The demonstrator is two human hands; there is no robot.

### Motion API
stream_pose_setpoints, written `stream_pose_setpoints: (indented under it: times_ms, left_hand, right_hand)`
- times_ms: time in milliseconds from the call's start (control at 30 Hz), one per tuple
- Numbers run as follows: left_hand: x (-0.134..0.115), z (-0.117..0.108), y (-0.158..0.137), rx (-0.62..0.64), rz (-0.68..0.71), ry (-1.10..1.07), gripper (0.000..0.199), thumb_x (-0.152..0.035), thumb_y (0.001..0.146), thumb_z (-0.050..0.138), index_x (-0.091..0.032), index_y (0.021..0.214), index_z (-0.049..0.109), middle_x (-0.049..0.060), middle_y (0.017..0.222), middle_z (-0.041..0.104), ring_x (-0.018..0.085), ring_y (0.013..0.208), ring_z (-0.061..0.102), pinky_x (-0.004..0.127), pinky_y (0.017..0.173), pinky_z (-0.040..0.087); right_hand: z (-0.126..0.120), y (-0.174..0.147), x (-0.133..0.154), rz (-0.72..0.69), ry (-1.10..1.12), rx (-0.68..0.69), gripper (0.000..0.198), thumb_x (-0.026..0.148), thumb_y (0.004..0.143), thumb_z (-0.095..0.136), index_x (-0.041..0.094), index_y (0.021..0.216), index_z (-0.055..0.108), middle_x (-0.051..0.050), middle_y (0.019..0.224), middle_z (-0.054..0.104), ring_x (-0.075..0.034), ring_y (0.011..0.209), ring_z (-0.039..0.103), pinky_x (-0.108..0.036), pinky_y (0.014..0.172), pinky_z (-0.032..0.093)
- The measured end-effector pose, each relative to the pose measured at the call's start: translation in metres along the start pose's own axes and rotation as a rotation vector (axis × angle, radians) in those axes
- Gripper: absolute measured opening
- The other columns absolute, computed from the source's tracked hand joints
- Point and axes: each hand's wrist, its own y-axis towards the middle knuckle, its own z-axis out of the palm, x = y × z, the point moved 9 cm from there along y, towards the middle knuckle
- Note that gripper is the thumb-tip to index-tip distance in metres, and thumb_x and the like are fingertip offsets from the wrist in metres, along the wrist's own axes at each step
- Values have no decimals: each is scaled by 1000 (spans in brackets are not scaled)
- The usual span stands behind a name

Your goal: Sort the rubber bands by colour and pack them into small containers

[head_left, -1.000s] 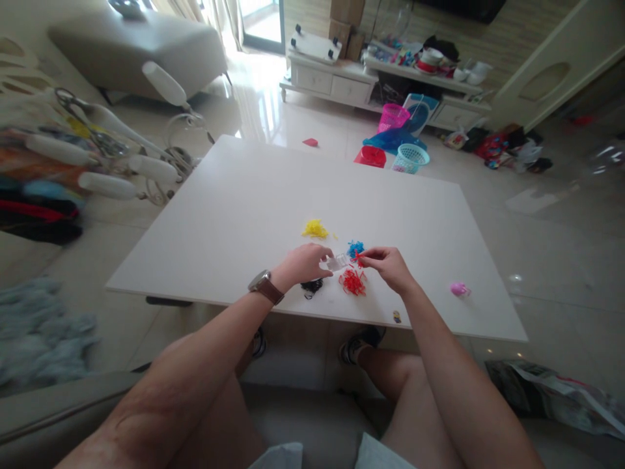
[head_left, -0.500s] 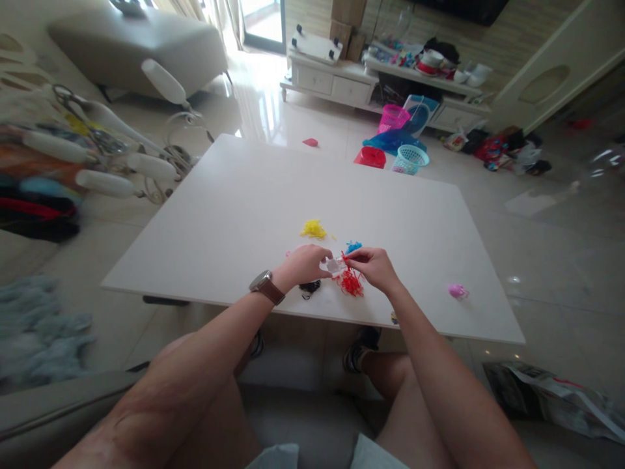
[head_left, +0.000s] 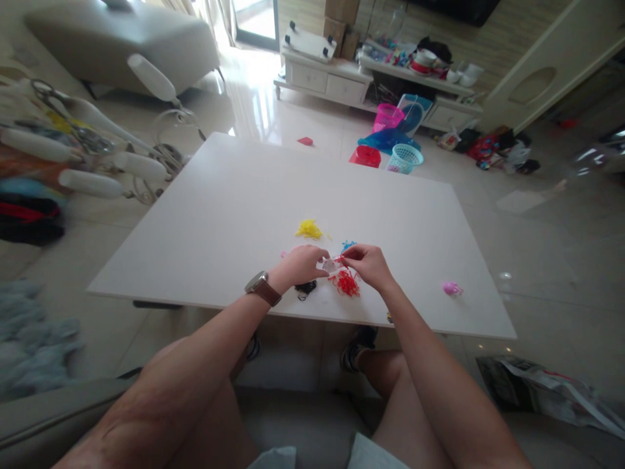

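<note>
My left hand (head_left: pixel 306 263) is closed around a small clear plastic container (head_left: pixel 331 265), its mouth tilted to the right. The thumb and fingers of my right hand (head_left: pixel 367 262) pinch several thin red bands (head_left: pixel 340 259) right at that mouth. Below my fingertips lies a loose pile of red bands (head_left: pixel 346 284). A black pile (head_left: pixel 306 288) sits under my left hand, and a blue pile (head_left: pixel 348 245) shows just behind my right fingers. Farther back is a yellow pile (head_left: pixel 308 229). Something pink (head_left: pixel 284 255) is mostly hidden behind my left hand.
The white table (head_left: pixel 229 215) carries a small pink object (head_left: pixel 452 288) at its right end and a small dark and yellow item (head_left: pixel 389 318) at the front edge. Beyond the table stand a light blue basket (head_left: pixel 404 158) and a red tub (head_left: pixel 366 156). White lamp arms (head_left: pixel 141 166) reach close to its left side.
The red bands in my right hand have moved slightly down and left, closer against the container. The whole view has shifted a little; my left hand keeps its hold.
</note>
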Motion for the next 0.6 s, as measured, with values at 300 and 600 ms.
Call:
stream_pose_setpoints:
  times_ms: [300,600]
  left_hand:
    - [-2,3,3,-20,-22,-20,36,-36,82,77,-20,114,75,7,101,78,24,92,72,33,79,52]
    - [-1,4,8,-53,18,-84,36,-36,81,78,-20,113,74,7,97,78,23,88,72,31,77,52]
  right_hand:
    - [-5,-3,8,-12,34,7,13,30,76,73,20,83,76,-4,77,76,-19,71,70,-33,70,55]
    - [-18,-8,18,-88,-112,-82,7,24,79,71,21,80,77,-3,82,77,-18,73,69,-32,74,55]
